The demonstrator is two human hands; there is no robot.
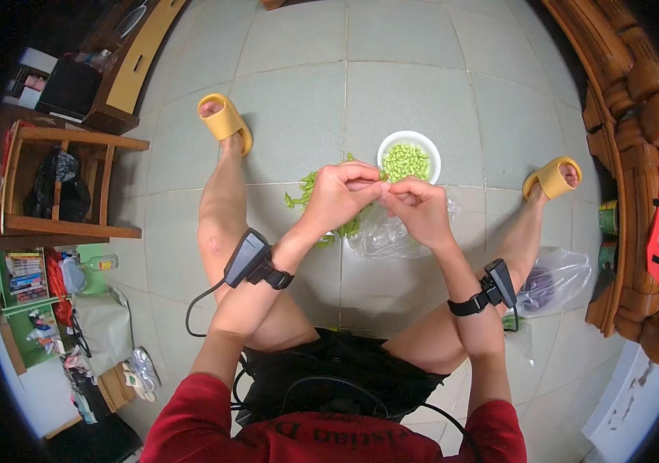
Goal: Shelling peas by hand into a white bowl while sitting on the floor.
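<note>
My left hand (pixel 344 194) and my right hand (pixel 419 208) meet fingertip to fingertip just in front of a white bowl. Between them they pinch a green bean pod (pixel 383 175), largely covered by the fingers. Shelled green beans (pixel 407 162) lie in the white bowl (pixel 436 155) on the tiled floor. A heap of unshelled green pods (pixel 306 188) spreads on the floor beneath and left of my left hand, partly hidden by it. Under my right hand lies a crumpled clear plastic bag (pixel 390 240).
My feet, in yellow slides (pixel 219 118), rest on either side. A wooden stool (pixel 69 226) with a black bag stands at left. Carved wooden furniture (pixel 624 231) lines the right side, near a clear plastic bag with purple contents (pixel 549 286). Shoes (pixel 141 370) lie lower left.
</note>
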